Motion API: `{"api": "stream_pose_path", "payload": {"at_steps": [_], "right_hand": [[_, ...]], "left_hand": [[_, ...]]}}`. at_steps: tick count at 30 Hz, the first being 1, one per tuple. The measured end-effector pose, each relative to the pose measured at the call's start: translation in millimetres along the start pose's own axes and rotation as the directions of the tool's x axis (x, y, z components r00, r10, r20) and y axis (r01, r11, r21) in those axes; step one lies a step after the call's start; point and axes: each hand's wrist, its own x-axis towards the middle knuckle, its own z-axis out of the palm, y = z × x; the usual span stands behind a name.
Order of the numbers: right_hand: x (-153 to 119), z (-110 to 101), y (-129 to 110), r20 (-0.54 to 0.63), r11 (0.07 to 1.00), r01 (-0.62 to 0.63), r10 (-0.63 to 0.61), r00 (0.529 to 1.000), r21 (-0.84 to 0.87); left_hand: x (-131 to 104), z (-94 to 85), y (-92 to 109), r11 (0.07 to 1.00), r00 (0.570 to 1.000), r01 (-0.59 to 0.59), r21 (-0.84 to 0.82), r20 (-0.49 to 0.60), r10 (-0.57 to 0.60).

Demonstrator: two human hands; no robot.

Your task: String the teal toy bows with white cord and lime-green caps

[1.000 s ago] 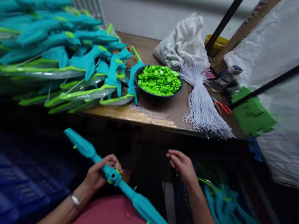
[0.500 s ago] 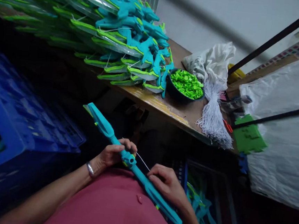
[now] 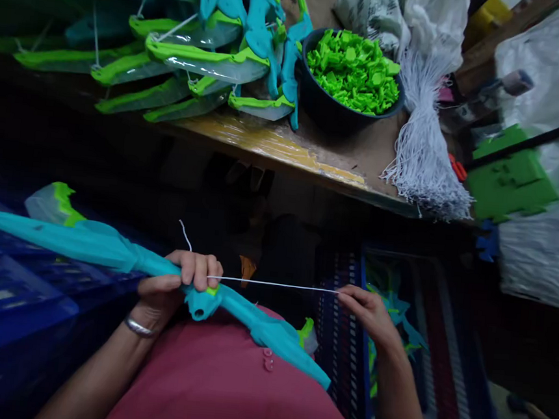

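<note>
The long teal plastic toy body (image 3: 105, 245) lies slantwise across the front of the maroon shirt (image 3: 229, 394), its left end over the blue crate on the left (image 3: 22, 298), its right end lower and nearer. The left hand (image 3: 170, 281) is closed around it close to the ringed middle, a sound place to hold, I judge, since both long ends then balance. The right hand (image 3: 372, 315) pinches the white cord (image 3: 273, 284) between thumb and fingertips, well apart from the left. The cord runs straight and looks taut; an even pull in line with the left fingers would likely serve best, as a jerk could twist the body or slip the pinch. A short loose tail rises beyond the left knuckles and is best left free of the grip.

The table (image 3: 275, 145) edge crosses the far side, apart from both hands. Stacked teal-and-green toys (image 3: 209, 63) overhang it at far left; the dark bowl (image 3: 317, 108) and white cord bundle (image 3: 424, 150) sit farther right. The dark gap before the table gives some room. The tighter sides are the left crate and the blue crate on the right (image 3: 339, 365), beside the right forearm.
</note>
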Motion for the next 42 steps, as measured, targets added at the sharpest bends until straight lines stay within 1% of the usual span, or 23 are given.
{"api": "stream_pose_path", "payload": {"at_steps": [2, 4, 5, 7, 9, 11, 13, 14, 16, 19, 21, 23, 24, 25, 27, 29, 31, 32, 34, 37, 38, 39, 42], "right_hand": [[11, -1, -4, 0.009, 1.0, 0.013, -0.013, 1.0, -0.016], [30, 12, -27, 0.026, 0.999, 0.052, -0.052, 0.998, -0.004], [42, 25, -45, 0.04, 0.997, 0.079, -0.08, 0.996, 0.022], [69, 58, -89, 0.135, 0.973, 0.124, -0.152, 0.979, 0.192], [95, 95, -133, 0.234, 0.916, 0.084, -0.188, 0.954, 0.392], [115, 125, -169, 0.399, 0.777, -0.151, -0.137, 0.907, 0.611], [123, 142, -192, 0.452, 0.586, -0.291, -0.146, 0.88, 0.756], [123, 146, -199, 0.442, 0.515, -0.307, -0.16, 0.883, 0.8], [118, 143, -206, 0.392, 0.456, -0.271, -0.196, 0.899, 0.848], [106, 124, -207, 0.304, 0.475, -0.168, -0.227, 0.925, 0.864], [94, 103, -202, 0.19, 0.531, -0.045, -0.222, 0.956, 0.846], [77, 78, -195, -0.002, 0.655, 0.138, -0.204, 0.979, 0.743], [67, 64, -190, -0.123, 0.737, 0.234, -0.203, 0.971, 0.634], [55, 51, -184, -0.255, 0.819, 0.316, -0.214, 0.943, 0.48], [28, 24, -170, -0.487, 0.922, 0.37, -0.271, 0.83, 0.117], [-1, 2, -155, -0.641, 0.94, 0.295, -0.333, 0.691, -0.17], [-30, -15, -140, -0.732, 0.925, 0.156, -0.37, 0.572, -0.346], [-44, -21, -133, -0.76, 0.916, 0.069, -0.368, 0.536, -0.395], [-71, -28, -119, -0.805, 0.901, -0.095, -0.325, 0.496, -0.422], [-96, -24, -96, -0.874, 0.924, -0.211, -0.199, 0.444, -0.318], [-100, -19, -88, -0.883, 0.942, -0.204, -0.154, 0.443, -0.266], [-100, -12, -79, -0.877, 0.958, -0.185, -0.111, 0.468, -0.22], [-84, 16, -56, -0.768, 0.982, -0.109, -0.051, 0.639, -0.156]], "left_hand": [[4, 4.7, -1, 1.0, 1.0, 0.01, 0.007, 0.029, -0.01], [11, 12.3, -4, 0.999, 0.995, 0.044, 0.019, 0.087, -0.045], [15, 17.3, -5, 0.997, 0.989, 0.066, 0.026, 0.129, -0.069], [24, 28.3, -9, 0.994, 0.969, 0.099, 0.036, 0.223, -0.105], [30, 38.8, -14, 0.992, 0.945, 0.123, 0.041, 0.299, -0.13], [33, 46.3, -17, 0.987, 0.932, 0.152, 0.046, 0.327, -0.158], [31, 49.9, -19, 0.983, 0.928, 0.176, 0.055, 0.325, -0.184], [29, 50.6, -20, 0.983, 0.929, 0.173, 0.056, 0.321, -0.182], [23, 51.3, -20, 0.986, 0.935, 0.154, 0.06, 0.314, -0.165], [14, 52.9, -18, 0.979, 0.946, 0.197, 0.044, 0.254, -0.202], [10, 53.6, -15, 0.97, 0.952, 0.243, 0.022, 0.184, -0.243], [9, 52.3, -10, 0.966, 0.957, 0.254, 0.043, 0.135, -0.258], [9, 50.8, -8, 0.966, 0.958, 0.249, 0.07, 0.127, -0.256], [10, 48.9, -6, 0.964, 0.959, 0.248, 0.094, 0.12, -0.259], [12, 44.9, -3, 0.965, 0.964, 0.245, 0.098, 0.083, -0.253], [15, 42.0, -1, 0.981, 0.982, 0.19, 0.029, -0.021, -0.19], [20, 40.5, 1, 0.995, 0.979, 0.088, -0.048, -0.179, -0.095], [23, 40.1, 3, 0.997, 0.965, 0.039, -0.068, -0.256, -0.055], [29, 39.5, 9, 0.997, 0.927, -0.035, -0.065, -0.375, 0.008], [39, 38.0, 19, 0.993, 0.881, -0.114, -0.001, -0.463, 0.101], [42, 37.5, 22, 0.991, 0.872, -0.129, 0.024, -0.473, 0.125], [45, 37.0, 23, 0.989, 0.867, -0.14, 0.052, -0.476, 0.148], [49, 36.6, 25, 0.976, 0.877, -0.132, 0.174, -0.438, 0.197]]}}
